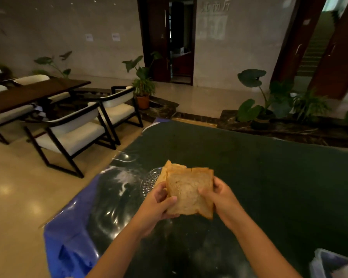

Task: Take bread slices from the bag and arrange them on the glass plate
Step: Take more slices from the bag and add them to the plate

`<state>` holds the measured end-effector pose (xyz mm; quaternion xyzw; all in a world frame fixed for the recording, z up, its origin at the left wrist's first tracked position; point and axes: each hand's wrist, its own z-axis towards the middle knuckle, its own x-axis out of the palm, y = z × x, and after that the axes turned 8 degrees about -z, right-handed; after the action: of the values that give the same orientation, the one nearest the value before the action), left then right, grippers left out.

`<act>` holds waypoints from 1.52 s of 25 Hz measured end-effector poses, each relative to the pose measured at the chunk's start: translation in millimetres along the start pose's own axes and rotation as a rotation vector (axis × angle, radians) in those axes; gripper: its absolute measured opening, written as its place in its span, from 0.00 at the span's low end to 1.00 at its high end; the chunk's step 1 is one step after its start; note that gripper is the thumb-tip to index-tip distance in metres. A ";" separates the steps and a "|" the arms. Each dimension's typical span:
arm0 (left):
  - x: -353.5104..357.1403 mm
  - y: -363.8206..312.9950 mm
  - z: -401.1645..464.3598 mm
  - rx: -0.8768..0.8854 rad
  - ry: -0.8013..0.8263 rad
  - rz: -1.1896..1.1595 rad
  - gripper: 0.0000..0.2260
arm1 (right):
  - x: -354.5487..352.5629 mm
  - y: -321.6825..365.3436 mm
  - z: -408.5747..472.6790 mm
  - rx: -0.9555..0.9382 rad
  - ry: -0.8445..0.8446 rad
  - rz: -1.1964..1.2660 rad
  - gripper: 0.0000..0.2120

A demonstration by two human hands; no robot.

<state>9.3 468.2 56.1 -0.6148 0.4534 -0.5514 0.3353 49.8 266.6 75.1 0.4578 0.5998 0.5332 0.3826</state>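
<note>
Both hands pinch the bread slices (189,190): left hand (159,205) at 8 o'clock, right hand (217,194) at 3. Glass plate (149,182) peeks out at 10 o'clock, nearer the left hand, so probably slide that way.

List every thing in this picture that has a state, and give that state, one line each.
bread slices: out of the bag, held above the table
left hand: grip closed on the bread slices
right hand: grip closed on the bread slices
glass plate: mostly hidden behind the bread
door: open
</note>
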 end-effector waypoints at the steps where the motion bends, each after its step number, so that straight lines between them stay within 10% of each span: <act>1: -8.6 4.4 6.7 -0.034 -0.005 0.029 0.18 | 4.7 -11.8 7.3 0.023 -0.031 -0.016 0.22; 13: -111.8 22.7 121.3 -0.148 -0.117 0.334 0.17 | 51.7 -85.9 141.6 0.229 -0.195 -0.027 0.19; 38: -207.7 77.2 236.4 -0.373 0.167 0.542 0.31 | 100.8 -180.8 241.0 0.385 -0.623 -0.229 0.22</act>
<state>230.9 611.9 -131.5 -0.4754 0.7194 -0.3980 0.3131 223.5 430.7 -134.4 0.5913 0.5913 0.1998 0.5106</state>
